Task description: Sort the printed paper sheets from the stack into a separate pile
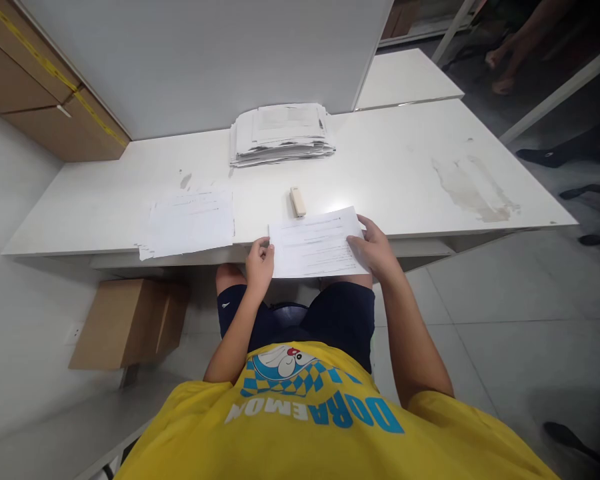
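Observation:
Printed sheets of paper [313, 243] are held at the table's front edge, just over my lap. My right hand [377, 250] grips their right side, thumb on top and fingers underneath. My left hand [260, 263] is closed with curled fingers at their left edge; how many sheets are held I cannot tell. Just beyond the sheets lies a small beige stapler [297, 201]. To the left, a spread-out pile of printed papers [193, 223] lies at the front edge, its lower left corners fanned out.
A thick stack of papers [283, 133] stands at the back of the white table [390, 167], against a grey panel [205, 60]. Cardboard boxes [45, 87] sit at the back left, another box [115, 323] below the table. Another person's feet [503, 70] show at upper right.

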Demonstrator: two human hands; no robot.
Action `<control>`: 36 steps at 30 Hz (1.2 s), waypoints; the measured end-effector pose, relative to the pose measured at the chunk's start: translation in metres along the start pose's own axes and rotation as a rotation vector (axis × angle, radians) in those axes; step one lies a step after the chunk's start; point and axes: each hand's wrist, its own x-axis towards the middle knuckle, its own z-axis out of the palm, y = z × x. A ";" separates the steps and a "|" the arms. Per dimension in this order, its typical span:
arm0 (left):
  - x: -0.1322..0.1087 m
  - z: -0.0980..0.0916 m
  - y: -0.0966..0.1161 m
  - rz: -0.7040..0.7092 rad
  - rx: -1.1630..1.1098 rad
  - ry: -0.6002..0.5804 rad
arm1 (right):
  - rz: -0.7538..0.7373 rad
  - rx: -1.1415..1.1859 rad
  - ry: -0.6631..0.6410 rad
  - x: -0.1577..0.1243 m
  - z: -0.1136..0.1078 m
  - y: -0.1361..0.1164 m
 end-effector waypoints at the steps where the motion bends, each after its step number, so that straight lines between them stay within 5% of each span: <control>1: 0.002 0.001 -0.001 -0.005 0.027 -0.016 | 0.000 -0.020 -0.003 0.003 -0.002 0.000; 15: 0.001 0.006 0.018 0.082 0.225 -0.096 | 0.047 -0.076 -0.012 0.028 -0.010 -0.009; 23: 0.008 0.006 0.011 0.120 0.167 -0.138 | 0.005 -0.056 -0.065 0.022 -0.010 0.000; 30: 0.020 -0.011 0.035 0.360 0.369 0.148 | -0.019 -0.221 0.073 0.035 -0.037 0.002; 36: 0.053 0.027 0.039 0.796 0.509 -0.250 | -0.002 -0.404 0.067 0.037 -0.038 -0.010</control>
